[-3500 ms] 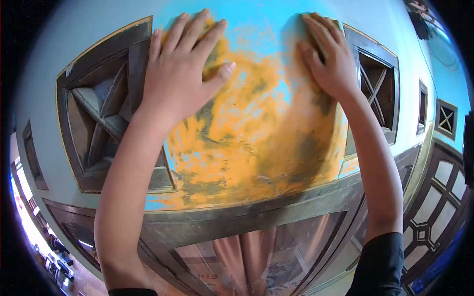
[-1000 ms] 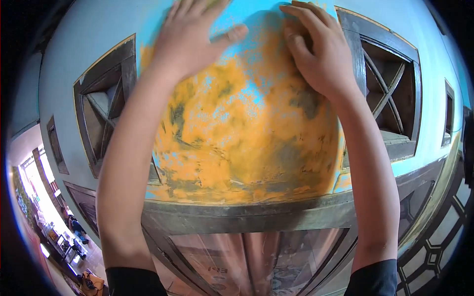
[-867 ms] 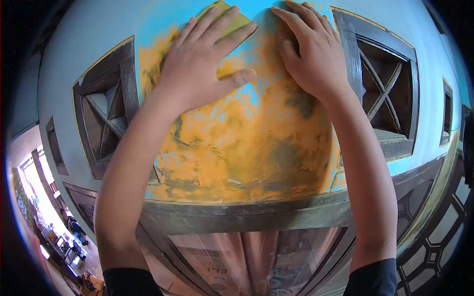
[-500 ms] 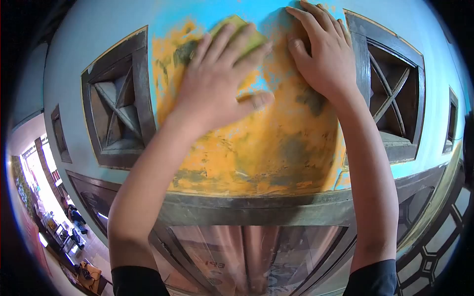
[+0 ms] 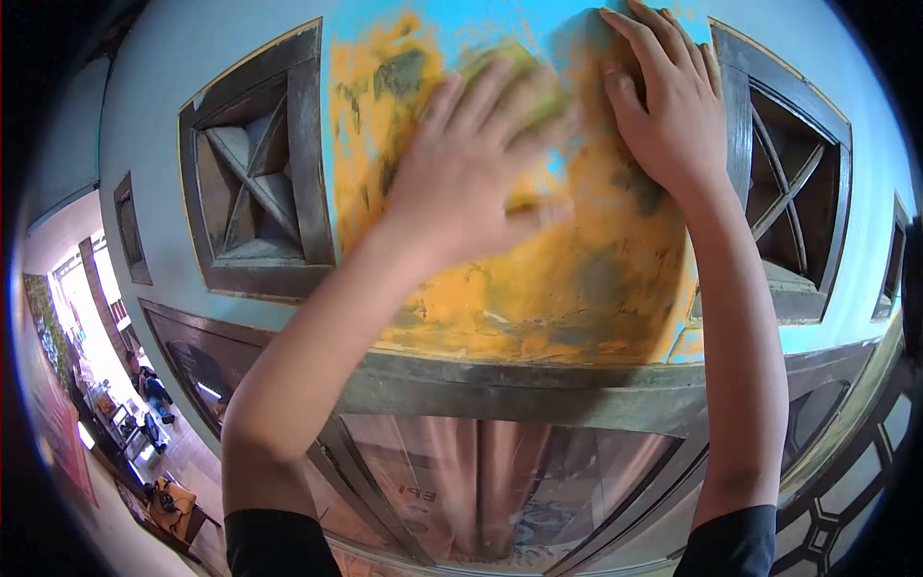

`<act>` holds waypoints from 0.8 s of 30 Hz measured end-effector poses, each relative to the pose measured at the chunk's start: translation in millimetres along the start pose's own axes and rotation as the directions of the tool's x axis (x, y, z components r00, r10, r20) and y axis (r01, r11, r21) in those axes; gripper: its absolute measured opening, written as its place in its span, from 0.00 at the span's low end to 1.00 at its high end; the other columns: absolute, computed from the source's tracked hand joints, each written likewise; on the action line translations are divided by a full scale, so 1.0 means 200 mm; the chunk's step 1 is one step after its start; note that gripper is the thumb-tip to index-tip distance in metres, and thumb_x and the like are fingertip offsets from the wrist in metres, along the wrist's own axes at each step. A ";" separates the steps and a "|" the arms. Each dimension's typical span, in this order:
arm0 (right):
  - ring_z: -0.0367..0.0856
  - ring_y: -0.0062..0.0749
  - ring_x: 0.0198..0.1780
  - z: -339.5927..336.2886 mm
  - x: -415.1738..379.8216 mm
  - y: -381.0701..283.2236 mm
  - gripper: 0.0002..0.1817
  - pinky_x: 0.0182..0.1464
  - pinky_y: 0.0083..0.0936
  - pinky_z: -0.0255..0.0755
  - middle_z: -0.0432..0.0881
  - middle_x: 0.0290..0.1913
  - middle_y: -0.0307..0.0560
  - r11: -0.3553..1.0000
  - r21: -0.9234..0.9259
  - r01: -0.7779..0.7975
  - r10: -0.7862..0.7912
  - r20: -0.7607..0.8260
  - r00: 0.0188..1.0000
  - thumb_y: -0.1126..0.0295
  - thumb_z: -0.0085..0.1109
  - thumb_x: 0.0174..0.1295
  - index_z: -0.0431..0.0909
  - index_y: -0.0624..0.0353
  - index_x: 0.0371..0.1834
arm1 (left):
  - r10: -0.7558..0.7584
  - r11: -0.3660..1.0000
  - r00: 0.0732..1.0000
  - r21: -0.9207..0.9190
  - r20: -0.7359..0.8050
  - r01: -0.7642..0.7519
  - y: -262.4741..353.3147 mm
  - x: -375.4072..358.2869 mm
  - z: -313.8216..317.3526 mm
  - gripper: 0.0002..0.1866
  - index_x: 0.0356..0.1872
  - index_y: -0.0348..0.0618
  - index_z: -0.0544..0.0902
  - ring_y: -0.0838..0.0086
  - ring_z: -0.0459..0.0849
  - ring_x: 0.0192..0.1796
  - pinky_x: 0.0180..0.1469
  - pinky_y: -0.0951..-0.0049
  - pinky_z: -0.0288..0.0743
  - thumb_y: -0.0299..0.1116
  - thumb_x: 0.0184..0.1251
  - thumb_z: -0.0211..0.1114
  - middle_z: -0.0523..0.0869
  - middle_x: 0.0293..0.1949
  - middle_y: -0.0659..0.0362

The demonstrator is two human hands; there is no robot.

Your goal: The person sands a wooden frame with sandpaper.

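Note:
My left hand [image 5: 461,163] presses a yellow-green sheet of sandpaper [image 5: 516,56] flat against the wall, its fingers spread over the sheet. Motion blurs both the hand and the sheet. Under it lies a worn wall section [image 5: 577,274], orange and yellow with dark grey patches and bits of bright blue. Higher up and to the right, my right hand [image 5: 673,101] rests on the wall with its fingers outstretched and nothing in it. Its fingertips lie on the bright blue part near the top edge of the view.
Dark wooden vent frames with crossed bars flank the section, a left vent [image 5: 255,168] and a right vent [image 5: 788,183]. Below runs a wooden beam [image 5: 538,389] above a glazed panel [image 5: 433,471]. A brown bag [image 5: 171,505] sits at the lower left.
The view has shifted, so the wall and both hands appear farther right. My left hand still presses the sandpaper and is more blurred; my right hand keeps its place on the wall.

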State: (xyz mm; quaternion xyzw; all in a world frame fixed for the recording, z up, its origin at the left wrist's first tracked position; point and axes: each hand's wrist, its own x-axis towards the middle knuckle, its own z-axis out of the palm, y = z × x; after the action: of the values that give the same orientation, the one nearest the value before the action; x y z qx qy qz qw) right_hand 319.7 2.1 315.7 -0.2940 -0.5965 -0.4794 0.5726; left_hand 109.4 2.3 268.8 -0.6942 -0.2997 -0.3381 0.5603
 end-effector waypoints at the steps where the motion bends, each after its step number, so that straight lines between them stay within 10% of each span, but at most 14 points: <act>1: 0.57 0.52 0.80 0.00 -0.01 0.00 0.28 0.81 0.50 0.47 0.68 0.75 0.54 1.000 -0.017 0.010 -0.011 -0.009 1.000 0.68 0.55 0.63 0.71 0.55 0.69 | 0.053 0.997 0.998 -0.064 0.019 -0.052 0.03 -0.06 0.00 0.39 0.78 0.67 0.67 0.53 0.53 0.83 0.81 0.42 0.46 0.65 0.68 0.59 0.58 0.82 0.57; 8: 0.65 0.43 0.76 0.09 -0.05 0.11 0.24 0.78 0.42 0.54 0.71 0.75 0.41 0.986 -0.111 0.122 -0.134 -0.107 0.985 0.59 0.53 0.71 0.75 0.43 0.71 | -0.238 0.941 0.971 0.255 0.033 0.222 -0.36 0.10 -0.07 0.41 0.82 0.53 0.56 0.57 0.40 0.86 0.84 0.49 0.35 0.63 0.77 0.51 0.48 0.84 0.54; 9: 0.63 0.45 0.78 0.09 -0.05 0.10 0.25 0.80 0.44 0.52 0.69 0.77 0.41 0.991 -0.085 0.104 -0.111 -0.083 0.990 0.58 0.54 0.70 0.74 0.40 0.72 | -0.116 0.982 0.973 0.122 -0.201 0.142 -0.38 0.06 0.02 0.39 0.78 0.67 0.67 0.52 0.52 0.84 0.82 0.43 0.44 0.66 0.69 0.57 0.57 0.82 0.57; 15: 0.65 0.42 0.77 0.09 -0.04 0.10 0.25 0.79 0.43 0.53 0.71 0.76 0.40 0.990 -0.093 0.105 -0.113 -0.094 0.989 0.58 0.55 0.71 0.75 0.40 0.71 | 0.283 0.949 0.927 -0.209 0.245 -0.234 0.12 -0.24 -0.03 0.39 0.79 0.70 0.65 0.53 0.50 0.84 0.83 0.44 0.41 0.68 0.68 0.55 0.56 0.83 0.57; 22: 0.65 0.42 0.77 0.09 -0.05 0.09 0.24 0.79 0.43 0.53 0.71 0.76 0.40 0.991 -0.101 0.087 -0.097 -0.101 0.990 0.57 0.55 0.71 0.75 0.40 0.71 | -0.088 0.988 0.988 0.114 -0.129 0.102 -0.32 0.02 -0.04 0.38 0.78 0.69 0.67 0.52 0.53 0.83 0.82 0.42 0.44 0.67 0.69 0.56 0.60 0.82 0.57; 24: 0.66 0.43 0.77 0.09 -0.05 0.09 0.24 0.79 0.42 0.53 0.71 0.75 0.40 0.990 -0.106 0.095 -0.106 -0.099 0.989 0.58 0.54 0.71 0.75 0.40 0.71 | 0.014 1.000 1.000 0.018 0.005 -0.014 -0.16 -0.06 -0.03 0.38 0.78 0.69 0.66 0.53 0.52 0.83 0.82 0.43 0.44 0.65 0.69 0.57 0.58 0.82 0.58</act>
State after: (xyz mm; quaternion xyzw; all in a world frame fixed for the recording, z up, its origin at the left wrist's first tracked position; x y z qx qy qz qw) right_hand 330.6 27.2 312.5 -0.2667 -0.5548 -0.5522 0.5624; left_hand 76.3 2.0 278.8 -0.6920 -0.2992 -0.3298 0.5682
